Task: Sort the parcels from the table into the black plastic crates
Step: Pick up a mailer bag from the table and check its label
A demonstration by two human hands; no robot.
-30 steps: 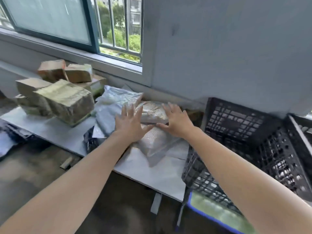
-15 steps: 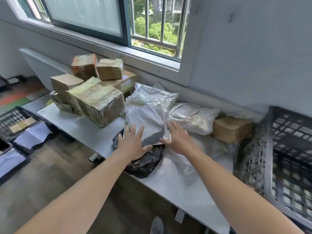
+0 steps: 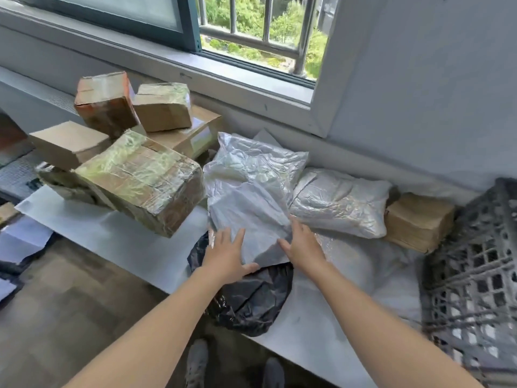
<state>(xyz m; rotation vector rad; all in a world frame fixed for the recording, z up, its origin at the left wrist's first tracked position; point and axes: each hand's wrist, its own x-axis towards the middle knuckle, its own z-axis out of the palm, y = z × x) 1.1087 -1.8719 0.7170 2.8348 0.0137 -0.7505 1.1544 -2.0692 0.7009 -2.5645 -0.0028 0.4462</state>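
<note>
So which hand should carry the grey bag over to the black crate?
Probably the right hand: it rests on the grey bag on the side nearer the black crate. The left hand touches the bag's other side, farther away.

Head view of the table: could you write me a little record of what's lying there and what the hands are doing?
Table: white top, below a window
Left hand: flat on grey bag parcel
Right hand: touching that parcel's right edge
Underneath: black bag parcel
Behind: crinkled silver bag
Right of it: second silver bag
Left side: taped cardboard boxes
Far right: black crate, contents unclear
</note>
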